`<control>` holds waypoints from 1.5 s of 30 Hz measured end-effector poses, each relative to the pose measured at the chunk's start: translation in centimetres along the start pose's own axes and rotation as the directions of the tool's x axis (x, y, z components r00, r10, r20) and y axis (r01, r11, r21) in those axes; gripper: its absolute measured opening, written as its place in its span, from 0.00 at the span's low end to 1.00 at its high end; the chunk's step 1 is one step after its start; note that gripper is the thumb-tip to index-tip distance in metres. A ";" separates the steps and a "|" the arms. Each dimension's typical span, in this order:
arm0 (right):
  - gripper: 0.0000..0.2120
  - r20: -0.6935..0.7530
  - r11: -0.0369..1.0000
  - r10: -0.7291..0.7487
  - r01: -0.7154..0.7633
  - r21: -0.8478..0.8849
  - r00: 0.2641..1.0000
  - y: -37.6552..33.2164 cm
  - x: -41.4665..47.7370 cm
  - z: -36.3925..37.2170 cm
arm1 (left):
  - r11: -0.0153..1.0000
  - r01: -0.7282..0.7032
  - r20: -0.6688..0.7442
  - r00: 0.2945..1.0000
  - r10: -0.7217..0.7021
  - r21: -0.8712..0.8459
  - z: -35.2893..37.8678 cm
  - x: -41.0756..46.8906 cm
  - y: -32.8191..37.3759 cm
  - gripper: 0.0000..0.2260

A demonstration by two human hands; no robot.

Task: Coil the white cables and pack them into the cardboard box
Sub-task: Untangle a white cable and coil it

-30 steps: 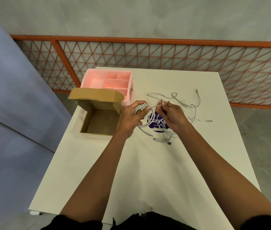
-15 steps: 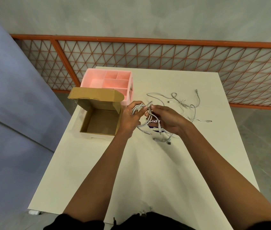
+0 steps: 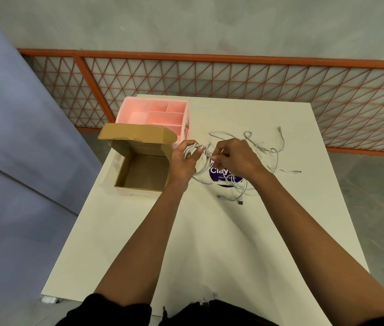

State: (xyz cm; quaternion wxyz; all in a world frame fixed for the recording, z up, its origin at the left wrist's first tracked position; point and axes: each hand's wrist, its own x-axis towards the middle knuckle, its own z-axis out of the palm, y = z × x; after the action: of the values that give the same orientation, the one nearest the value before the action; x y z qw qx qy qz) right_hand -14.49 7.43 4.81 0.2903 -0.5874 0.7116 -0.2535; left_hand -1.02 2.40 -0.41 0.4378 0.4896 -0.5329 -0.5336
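Hands: left hand (image 3: pixel 184 165) gripped part-wound coil (image 3: pixel 192 149) just beside cardboard box (image 3: pixel 139 171); right hand (image 3: pixel 235 158) pinched strand feeding it. Box open, nothing inside. Other white cables (image 3: pixel 264 150) loose, tangled on table (image 3: pixel 210 243). Est. progress: early, 1st coil unfinished, 0 packed.

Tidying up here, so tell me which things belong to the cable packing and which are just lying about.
Job: cable coil held by left hand and right hand; loose white cables; open cardboard box.
Lying about: pink divided tray; purple sticker.
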 end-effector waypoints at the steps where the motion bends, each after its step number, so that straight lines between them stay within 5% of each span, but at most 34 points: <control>1: 0.08 0.037 1.000 -0.027 0.028 -0.014 0.999 -0.1 0.0 -0.4 | 1.000 0.002 -0.008 1.000 -0.002 0.000 0.0 0.0 -0.2 0.06; 9: 0.06 0.318 0.946 -0.187 0.083 0.314 0.930 -0.4 -1.4 -1.9 | 1.000 -0.005 -0.085 0.996 0.004 -0.009 -0.4 -0.2 -1.3 0.05; 17: 0.07 0.305 0.927 -0.214 0.094 0.364 0.928 0.1 -1.6 -4.1 | 0.957 0.150 0.030 0.989 -0.147 -0.250 -0.6 -0.6 -0.4 0.04; 23: 0.07 0.187 0.935 -0.054 -0.016 0.355 0.981 1.8 -0.9 -5.3 | 0.891 0.251 0.255 0.954 -0.160 -0.377 -1.4 -0.7 1.0 0.04; 33: 0.08 0.104 0.905 0.044 -0.084 0.416 0.994 2.3 -0.7 -4.6 | 0.976 0.209 0.392 0.903 -0.173 -0.052 -1.3 -0.9 3.0 0.12; 41: 0.06 0.145 0.882 0.077 -0.135 0.451 0.986 3.6 -1.0 -4.5 | 0.990 0.131 0.352 0.930 -0.103 -0.056 -1.1 -0.9 3.4 0.09; 45: 0.05 0.085 0.952 0.030 -0.054 0.300 0.996 4.9 -1.3 -3.4 | 0.981 0.156 0.297 0.948 -0.116 -0.117 -1.1 -0.9 3.1 0.09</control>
State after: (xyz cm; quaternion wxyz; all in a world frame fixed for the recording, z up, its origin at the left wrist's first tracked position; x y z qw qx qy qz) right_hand -20.15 9.66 3.91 0.4100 -0.5305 0.6648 -0.3294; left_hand 0.06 2.99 2.78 0.3504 0.4103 -0.5176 -0.6640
